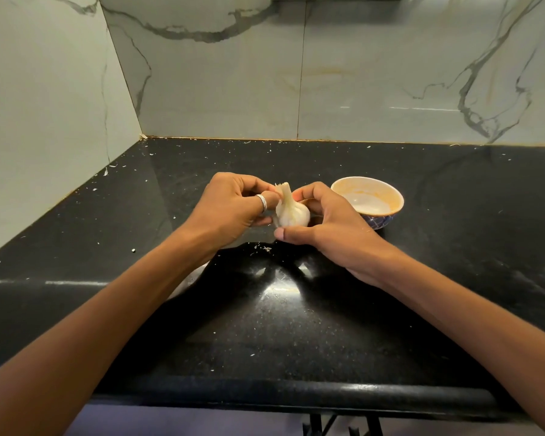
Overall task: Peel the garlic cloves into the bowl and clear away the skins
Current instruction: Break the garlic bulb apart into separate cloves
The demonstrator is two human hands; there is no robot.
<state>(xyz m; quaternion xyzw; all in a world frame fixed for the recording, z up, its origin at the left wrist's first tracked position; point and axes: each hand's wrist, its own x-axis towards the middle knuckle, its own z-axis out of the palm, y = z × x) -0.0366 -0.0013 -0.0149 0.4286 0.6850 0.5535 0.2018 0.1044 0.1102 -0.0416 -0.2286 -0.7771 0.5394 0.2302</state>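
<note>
Garlic bulb (291, 212): whole, white, papery skin on it. Stalk end points up and leans slightly left, with a frayed tip. Faint ribs run down the rounded body.

Position: centre of the scene, held between both hands over the black countertop (296, 325). Whether its base touches the surface cannot be told. It sits just left of the bowl (397, 201), which stands on the counter partly behind the right hand, with a cream inside and a blue-patterned outside.

Left hand (233, 209): comes in from the near left, back of the hand up. Fingers are curled, and thumb and fingertips pinch the bulb's left side near the stalk. A silver ring (262, 202) sits on one finger.

Right hand (331, 225): comes in from the near right and grips the bulb from that side. The thumb lies along the near underside with its tip pointing left, and the fingers curl round the far side.

Both forearms are bare and stretch from the near edge toward the middle.

Skin flecks (260, 247): small pale scraps on the counter just near of the hands, with more scattered toward the far left corner and along the marble wall (359, 89).
</note>
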